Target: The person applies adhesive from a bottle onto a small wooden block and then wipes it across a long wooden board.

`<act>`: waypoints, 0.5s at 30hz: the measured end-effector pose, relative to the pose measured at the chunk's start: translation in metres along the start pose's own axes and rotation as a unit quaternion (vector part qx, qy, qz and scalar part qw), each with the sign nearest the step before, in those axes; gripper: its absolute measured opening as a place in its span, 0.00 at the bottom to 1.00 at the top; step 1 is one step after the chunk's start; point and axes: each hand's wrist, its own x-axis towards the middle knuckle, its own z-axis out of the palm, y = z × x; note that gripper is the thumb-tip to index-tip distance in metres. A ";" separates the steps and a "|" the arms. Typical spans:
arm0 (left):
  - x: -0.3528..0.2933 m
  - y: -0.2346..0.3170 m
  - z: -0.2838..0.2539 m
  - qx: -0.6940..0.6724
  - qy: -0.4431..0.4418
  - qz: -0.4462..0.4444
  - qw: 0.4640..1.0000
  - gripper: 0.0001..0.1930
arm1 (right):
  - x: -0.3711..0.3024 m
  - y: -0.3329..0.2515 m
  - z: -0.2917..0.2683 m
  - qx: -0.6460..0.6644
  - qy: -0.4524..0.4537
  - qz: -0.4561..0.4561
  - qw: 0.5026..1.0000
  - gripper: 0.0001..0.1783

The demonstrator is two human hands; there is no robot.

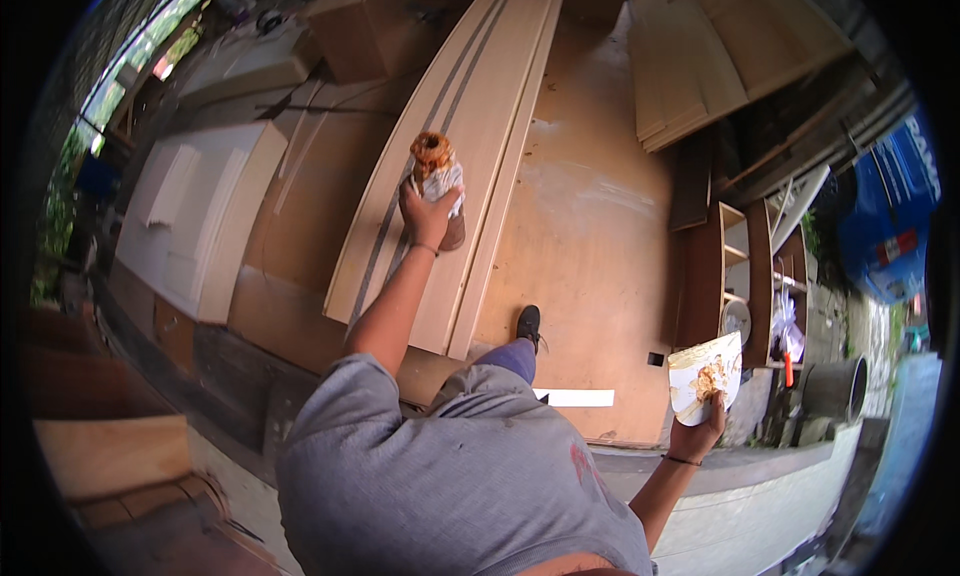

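Observation:
My left hand point(425, 214) is wrapped round a container point(433, 154), held over long pale boards. Its top is crusted with orange-brown smears round a dark hole, and whitish matter covers its side. A brown rounded piece point(453, 234) shows just below that hand; I cannot tell whether it belongs to the container. At the lower right, my right hand point(703, 428) grips a white sheet point(690, 381) by its lower edge. Amber-brown smears lie across the sheet, mostly near the fingers, and its edges look yellowish.
Long boards point(490, 146) with two dark stripes run away from me. A wide brown panel point(590, 246) lies right of them, under my black shoe point(528, 324). Stacked sheets point(720, 46), open shelving point(735, 246) and a blue container point(890, 211) stand right. A white box-shaped cabinet point(190, 216) sits left.

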 end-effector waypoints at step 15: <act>0.051 -0.004 0.068 0.010 0.071 -0.074 0.995 0.44 | 0.259 -0.015 0.083 0.082 -0.161 0.096 0.979 0.17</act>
